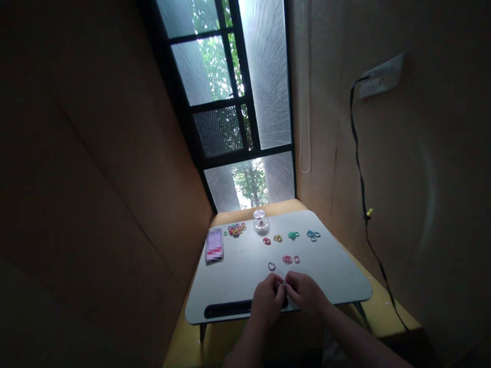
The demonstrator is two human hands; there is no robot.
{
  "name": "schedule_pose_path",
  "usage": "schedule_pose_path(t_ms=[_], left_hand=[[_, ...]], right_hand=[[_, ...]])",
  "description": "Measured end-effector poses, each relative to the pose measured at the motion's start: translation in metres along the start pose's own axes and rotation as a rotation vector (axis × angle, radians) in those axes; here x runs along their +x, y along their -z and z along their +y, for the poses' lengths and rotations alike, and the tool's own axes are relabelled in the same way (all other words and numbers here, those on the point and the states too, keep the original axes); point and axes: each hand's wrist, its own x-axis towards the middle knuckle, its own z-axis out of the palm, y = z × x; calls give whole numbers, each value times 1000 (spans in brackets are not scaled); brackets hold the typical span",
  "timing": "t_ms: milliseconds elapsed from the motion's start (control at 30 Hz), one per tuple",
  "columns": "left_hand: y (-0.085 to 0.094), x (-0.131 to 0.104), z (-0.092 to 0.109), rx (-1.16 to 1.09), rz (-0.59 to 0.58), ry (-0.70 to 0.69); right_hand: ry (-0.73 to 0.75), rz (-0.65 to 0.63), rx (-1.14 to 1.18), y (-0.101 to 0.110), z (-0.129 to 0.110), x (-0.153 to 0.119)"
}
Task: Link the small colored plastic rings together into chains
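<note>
My left hand (267,298) and my right hand (305,291) meet at the front edge of the white table (238,276). Both have their fingers closed on a tiny greenish item (284,283) between the fingertips, too small to name. Just beyond them lie a purple band (271,266), a pink pile (287,259) and a single pink band (296,259). Farther back are small groups of red (266,240), yellow (277,238), green (293,235) and blue bands (313,235). A mixed-colour pile (236,230) sits at the back left.
A clear round container (261,225) stands at the table's back edge. At the left lies a blurred purple rectangular item (214,246). A dark slot (228,309) runs along the front edge. A black cord (358,158) hangs down the right wall.
</note>
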Motion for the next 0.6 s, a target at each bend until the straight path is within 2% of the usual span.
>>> schedule_pose_path(t_ms=[600], left_hand=[[0, -3, -1, 21, -25, -41]], right_hand=[[8, 12, -36, 2, -4, -2]])
